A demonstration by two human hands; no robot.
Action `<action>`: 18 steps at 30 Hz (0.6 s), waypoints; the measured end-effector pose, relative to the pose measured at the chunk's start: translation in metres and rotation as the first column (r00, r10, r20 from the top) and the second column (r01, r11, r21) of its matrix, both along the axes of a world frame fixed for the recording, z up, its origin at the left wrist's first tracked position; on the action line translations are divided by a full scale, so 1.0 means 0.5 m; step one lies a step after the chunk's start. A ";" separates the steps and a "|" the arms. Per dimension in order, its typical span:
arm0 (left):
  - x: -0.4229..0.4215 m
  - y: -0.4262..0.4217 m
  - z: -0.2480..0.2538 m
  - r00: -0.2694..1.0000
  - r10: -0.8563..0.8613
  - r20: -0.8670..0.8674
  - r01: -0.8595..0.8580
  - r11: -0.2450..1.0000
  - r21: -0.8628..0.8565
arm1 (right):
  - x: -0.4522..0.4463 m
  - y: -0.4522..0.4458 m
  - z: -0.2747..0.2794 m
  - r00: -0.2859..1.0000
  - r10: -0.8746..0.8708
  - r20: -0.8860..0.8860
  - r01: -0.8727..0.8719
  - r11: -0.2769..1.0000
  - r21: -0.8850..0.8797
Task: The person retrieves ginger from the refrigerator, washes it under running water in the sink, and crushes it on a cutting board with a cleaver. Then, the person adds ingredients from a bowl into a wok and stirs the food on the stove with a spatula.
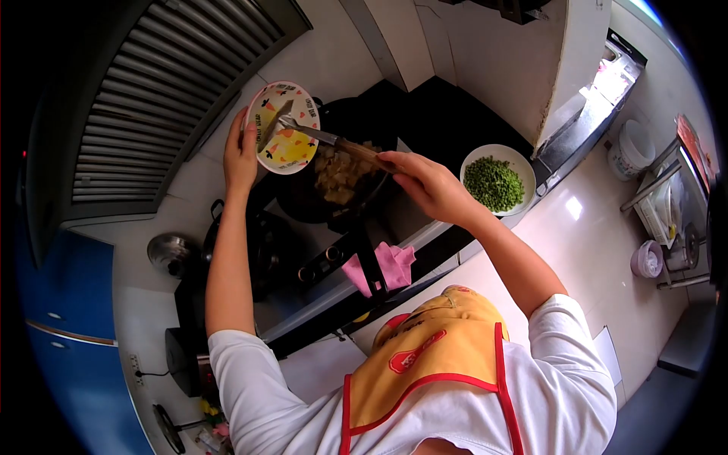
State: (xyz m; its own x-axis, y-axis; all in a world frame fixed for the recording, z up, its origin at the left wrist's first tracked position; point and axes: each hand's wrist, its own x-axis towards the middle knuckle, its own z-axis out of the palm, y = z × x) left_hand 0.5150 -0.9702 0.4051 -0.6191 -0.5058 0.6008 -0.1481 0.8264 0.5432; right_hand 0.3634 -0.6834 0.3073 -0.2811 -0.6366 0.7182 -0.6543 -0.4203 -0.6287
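Note:
My left hand [241,158] grips the edge of a white bowl [306,112] printed with colourful patterns. The bowl is tipped, its inside facing me, above the left side of a dark wok [294,203]. My right hand [426,184] is wrapped round the wooden handle of a spatula [324,136]. The spatula's metal blade reaches into the bowl; some yellow shows near it, and I cannot tell whether that is liquid or print. Pale brown chopped food [340,179] lies in the wok, below the spatula's shaft.
A white bowl [528,176] of chopped green vegetables [493,184] stands right of the stove. A pink cloth [396,265] hangs at the stove's front. A dark pot [254,246] and a shiny metal lid [171,254] are at left. A white bucket [632,149] stands far right.

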 end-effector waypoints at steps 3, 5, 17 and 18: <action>-0.001 -0.007 -0.001 1.000 0.002 0.002 -0.002 0.999 -0.047 | -0.010 0.003 0.006 0.983 0.108 0.147 -0.119 0.991 0.068; 0.002 -0.009 0.000 1.000 0.010 0.010 -0.009 0.998 -0.065 | -0.025 0.003 0.001 0.981 0.123 0.152 -0.141 0.983 0.117; -0.005 -0.017 -0.021 0.993 0.110 0.049 -0.094 0.963 -0.253 | -0.022 0.015 0.030 0.983 -0.090 -0.160 0.105 0.990 0.090; -0.006 -0.018 -0.023 0.993 0.109 0.036 -0.096 0.962 -0.255 | -0.017 0.013 0.034 0.977 -0.106 -0.184 0.118 0.991 0.056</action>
State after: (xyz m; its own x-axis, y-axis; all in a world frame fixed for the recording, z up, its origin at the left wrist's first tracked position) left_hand 0.5120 -0.9791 0.3935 -0.6039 -0.4039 0.6872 -0.2608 0.9148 0.3085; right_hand 0.3550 -0.6770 0.3245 -0.2230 -0.6559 0.7212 -0.8002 -0.2994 -0.5197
